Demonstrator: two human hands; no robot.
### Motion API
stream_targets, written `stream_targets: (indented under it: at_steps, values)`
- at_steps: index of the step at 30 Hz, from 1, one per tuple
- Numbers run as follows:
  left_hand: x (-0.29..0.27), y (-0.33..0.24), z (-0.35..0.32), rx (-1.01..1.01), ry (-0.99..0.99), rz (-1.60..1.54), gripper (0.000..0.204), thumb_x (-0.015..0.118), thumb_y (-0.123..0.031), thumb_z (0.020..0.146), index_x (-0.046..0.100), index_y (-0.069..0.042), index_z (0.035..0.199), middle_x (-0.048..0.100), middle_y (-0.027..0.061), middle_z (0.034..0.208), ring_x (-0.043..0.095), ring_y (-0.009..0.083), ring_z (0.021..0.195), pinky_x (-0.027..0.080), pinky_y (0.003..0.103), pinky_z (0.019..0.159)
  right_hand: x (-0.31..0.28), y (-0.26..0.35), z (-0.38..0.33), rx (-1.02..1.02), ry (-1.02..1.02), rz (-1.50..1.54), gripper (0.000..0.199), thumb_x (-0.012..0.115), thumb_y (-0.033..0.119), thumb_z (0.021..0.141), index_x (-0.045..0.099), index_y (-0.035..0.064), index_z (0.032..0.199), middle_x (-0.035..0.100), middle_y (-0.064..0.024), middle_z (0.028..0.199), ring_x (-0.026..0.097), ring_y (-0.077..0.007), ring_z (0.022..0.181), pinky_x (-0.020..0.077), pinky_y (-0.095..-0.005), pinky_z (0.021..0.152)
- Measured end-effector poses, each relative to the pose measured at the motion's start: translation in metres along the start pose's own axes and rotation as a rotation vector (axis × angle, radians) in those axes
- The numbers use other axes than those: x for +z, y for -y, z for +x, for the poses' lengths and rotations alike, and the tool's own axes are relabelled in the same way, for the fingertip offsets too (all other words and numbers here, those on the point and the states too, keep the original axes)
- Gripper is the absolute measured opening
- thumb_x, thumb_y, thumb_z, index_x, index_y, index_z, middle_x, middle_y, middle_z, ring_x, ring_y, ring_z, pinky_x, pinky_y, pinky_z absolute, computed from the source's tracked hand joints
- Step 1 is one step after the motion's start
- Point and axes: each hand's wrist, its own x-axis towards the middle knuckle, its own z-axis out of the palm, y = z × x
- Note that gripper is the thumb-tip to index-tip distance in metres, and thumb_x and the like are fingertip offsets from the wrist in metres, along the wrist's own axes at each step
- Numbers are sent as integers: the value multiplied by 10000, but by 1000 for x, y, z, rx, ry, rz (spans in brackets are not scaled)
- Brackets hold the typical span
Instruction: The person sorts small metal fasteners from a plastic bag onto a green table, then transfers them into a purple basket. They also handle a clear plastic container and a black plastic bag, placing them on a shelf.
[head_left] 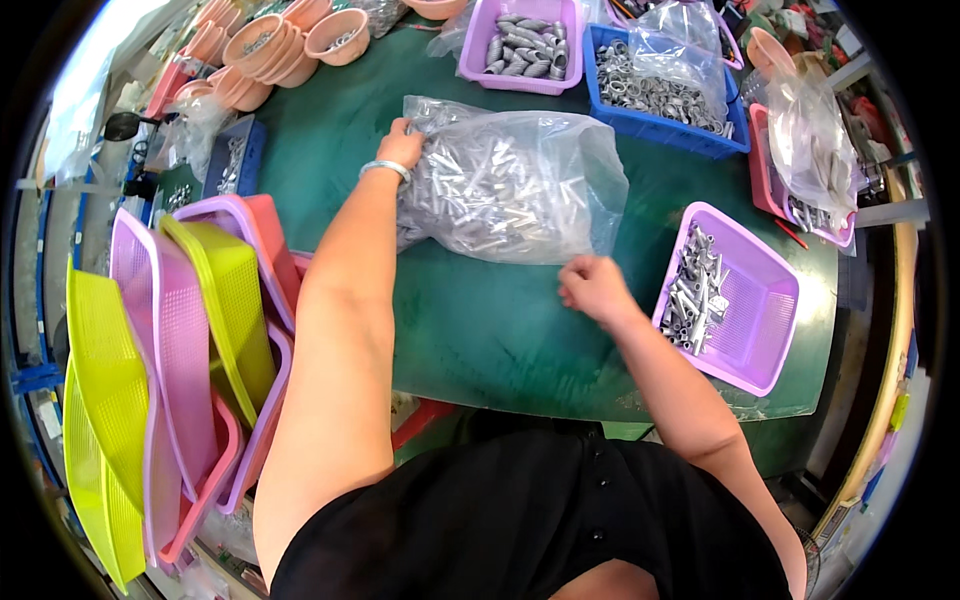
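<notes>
One clear plastic bag [590, 185] of metal tubes [485, 185]! Left hand [402, 146] grips its left edge; right hand [598, 288], half-curled, seemingly empty, by its near-right corner.

Left hand [403, 145] forward, right hand [597, 288] curled

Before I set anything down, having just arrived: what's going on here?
A person's left hand seems to hold the left edge of a clear plastic bag of metal pieces on the green table. The right hand is curled near the bag's lower right corner; whether it holds anything is unclear. Farther right, a purple basket holds metal tubes.
</notes>
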Motion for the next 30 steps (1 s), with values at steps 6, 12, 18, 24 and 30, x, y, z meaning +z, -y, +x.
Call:
stream_targets:
  at_steps: [6,12,18,24,30]
  values:
    - [19,21,-55,-3,-64,-67,494,496,-283,783,429,-101,1238,506,271,1146,485,413,1065,382,418,922,-77,38,25,-579,-313,-439,154,498,33,754,627,30,836,616,-161,767,605,-319,722,480,-355,665]
    - [30,9,-85,-30,-69,-172,526,481,-325,803,406,-119,1281,431,267,1218,433,406,1119,346,403,959,-40,78,74,-1305,182,-1113,536,603,263,775,429,174,1275,427,-154,1287,440,-324,1141,389,-398,934]
    - [37,25,-111,42,-325,-370,496,411,-332,888,406,-30,1281,406,257,1252,403,371,1154,303,394,993,12,95,87,-1407,385,-964,620,630,317,742,415,80,1273,307,-135,1382,311,-335,1260,309,-433,1014]
    - [38,21,-216,103,-590,-318,437,388,-243,911,410,25,1257,400,253,1260,361,363,1184,283,406,999,34,105,80,-1418,457,-1024,662,652,256,669,426,70,1262,355,-136,1355,288,-327,1282,269,-450,1035]
    - [63,40,-289,124,-545,-86,412,434,-173,881,422,27,1241,372,260,1276,336,404,1192,265,444,1004,42,110,83,-1433,528,-913,571,638,164,630,480,32,1162,458,-131,1228,396,-331,1168,347,-438,949]
